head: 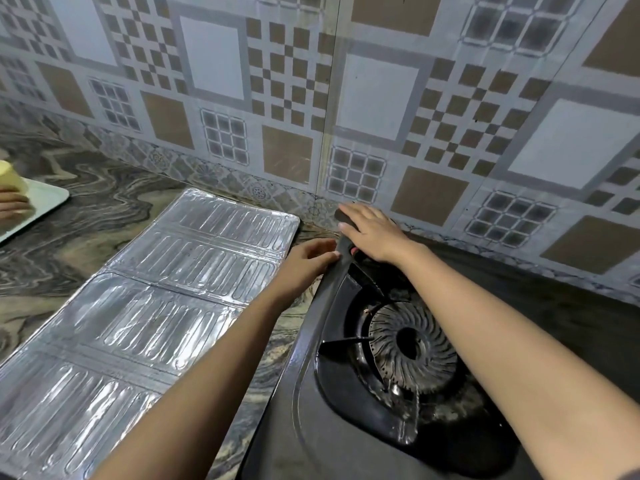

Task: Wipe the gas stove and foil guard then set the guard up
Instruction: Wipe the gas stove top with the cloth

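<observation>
Hands grip our gas stove [346,427] at its far corner, left hand [308,259] clasping the edge, right hand [370,230] spread flat, probably to shift it, foil guard [145,317] flat on the tabletop [104,209].

- Lighting: even, moderately bright; soft glare on the foil guard [145,289], lower left.
- Wide-angle bending at frame edges; focus sharp at centre.

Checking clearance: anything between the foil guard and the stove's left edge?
Head view: only a bare strip of marbled countertop between foil guard and stove, crossed above by the left forearm.
</observation>
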Action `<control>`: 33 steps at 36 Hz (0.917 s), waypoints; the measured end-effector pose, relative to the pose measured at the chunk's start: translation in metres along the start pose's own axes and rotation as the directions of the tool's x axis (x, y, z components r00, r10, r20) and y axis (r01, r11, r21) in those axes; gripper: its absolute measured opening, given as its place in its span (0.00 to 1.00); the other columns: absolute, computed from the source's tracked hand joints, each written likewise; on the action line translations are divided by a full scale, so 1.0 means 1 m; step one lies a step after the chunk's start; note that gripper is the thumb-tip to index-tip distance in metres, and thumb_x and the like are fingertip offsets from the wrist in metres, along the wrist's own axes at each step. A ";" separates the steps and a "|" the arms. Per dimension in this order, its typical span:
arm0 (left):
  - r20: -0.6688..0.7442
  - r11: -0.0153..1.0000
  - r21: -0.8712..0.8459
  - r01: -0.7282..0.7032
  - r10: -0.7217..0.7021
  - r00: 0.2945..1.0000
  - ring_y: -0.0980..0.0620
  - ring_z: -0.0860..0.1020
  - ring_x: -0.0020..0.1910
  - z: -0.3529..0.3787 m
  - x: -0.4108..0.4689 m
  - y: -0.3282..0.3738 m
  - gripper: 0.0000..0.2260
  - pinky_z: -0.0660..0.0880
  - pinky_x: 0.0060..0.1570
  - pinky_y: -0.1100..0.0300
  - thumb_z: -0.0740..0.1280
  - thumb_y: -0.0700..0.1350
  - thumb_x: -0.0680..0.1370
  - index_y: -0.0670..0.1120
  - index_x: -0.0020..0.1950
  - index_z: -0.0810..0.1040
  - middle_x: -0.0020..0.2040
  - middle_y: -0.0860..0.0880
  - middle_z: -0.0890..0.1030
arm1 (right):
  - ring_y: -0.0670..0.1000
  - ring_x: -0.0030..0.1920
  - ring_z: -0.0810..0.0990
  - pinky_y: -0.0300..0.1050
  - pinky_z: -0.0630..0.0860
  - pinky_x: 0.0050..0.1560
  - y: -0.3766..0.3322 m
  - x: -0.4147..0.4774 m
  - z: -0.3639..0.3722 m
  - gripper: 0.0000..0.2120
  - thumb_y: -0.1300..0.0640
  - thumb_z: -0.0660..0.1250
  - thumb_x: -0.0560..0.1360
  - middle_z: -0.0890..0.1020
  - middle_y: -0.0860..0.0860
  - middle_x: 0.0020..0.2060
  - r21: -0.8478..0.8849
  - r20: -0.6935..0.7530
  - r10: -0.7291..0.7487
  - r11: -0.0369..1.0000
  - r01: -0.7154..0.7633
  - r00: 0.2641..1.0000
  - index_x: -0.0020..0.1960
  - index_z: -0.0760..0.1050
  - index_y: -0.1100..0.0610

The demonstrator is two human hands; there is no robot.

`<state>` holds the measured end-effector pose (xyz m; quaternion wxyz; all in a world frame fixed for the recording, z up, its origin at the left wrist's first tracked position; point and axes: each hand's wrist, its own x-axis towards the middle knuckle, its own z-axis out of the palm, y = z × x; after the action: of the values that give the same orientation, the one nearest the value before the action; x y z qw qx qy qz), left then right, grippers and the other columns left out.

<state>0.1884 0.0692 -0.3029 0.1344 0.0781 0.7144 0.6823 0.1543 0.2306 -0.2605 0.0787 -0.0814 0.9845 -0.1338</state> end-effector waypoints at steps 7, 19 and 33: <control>0.026 0.983 0.180 -0.020 0.016 1.000 0.47 0.75 0.62 0.010 0.020 0.018 0.18 0.72 0.64 0.54 0.64 0.37 0.77 0.39 0.68 0.70 0.64 0.41 0.76 | 0.55 0.76 0.50 0.57 0.51 0.74 0.023 -0.004 -0.009 0.27 0.38 0.46 0.79 0.51 0.46 0.77 0.041 0.081 0.093 0.994 -0.097 0.992 0.75 0.46 0.43; 0.020 0.833 0.548 -0.081 0.084 0.996 0.46 0.73 0.64 0.032 0.057 0.034 0.22 0.67 0.61 0.61 0.68 0.44 0.76 0.40 0.69 0.69 0.66 0.43 0.74 | 0.54 0.76 0.52 0.60 0.53 0.74 0.084 -0.039 -0.026 0.26 0.37 0.51 0.77 0.53 0.47 0.76 0.198 0.170 0.132 0.966 -0.165 0.977 0.73 0.52 0.41; 0.245 0.418 0.876 -0.240 0.042 0.969 0.43 0.76 0.59 0.088 0.075 0.062 0.17 0.72 0.54 0.55 0.62 0.54 0.78 0.48 0.62 0.76 0.61 0.45 0.79 | 0.54 0.74 0.57 0.54 0.55 0.72 0.137 -0.105 -0.032 0.23 0.42 0.50 0.80 0.59 0.48 0.75 0.110 0.003 0.270 0.957 -0.269 0.963 0.74 0.55 0.45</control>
<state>0.1389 0.1785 -0.2505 0.0796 0.2603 0.9424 0.1945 0.2323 0.3880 -0.2537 0.0944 0.0587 0.9781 -0.1759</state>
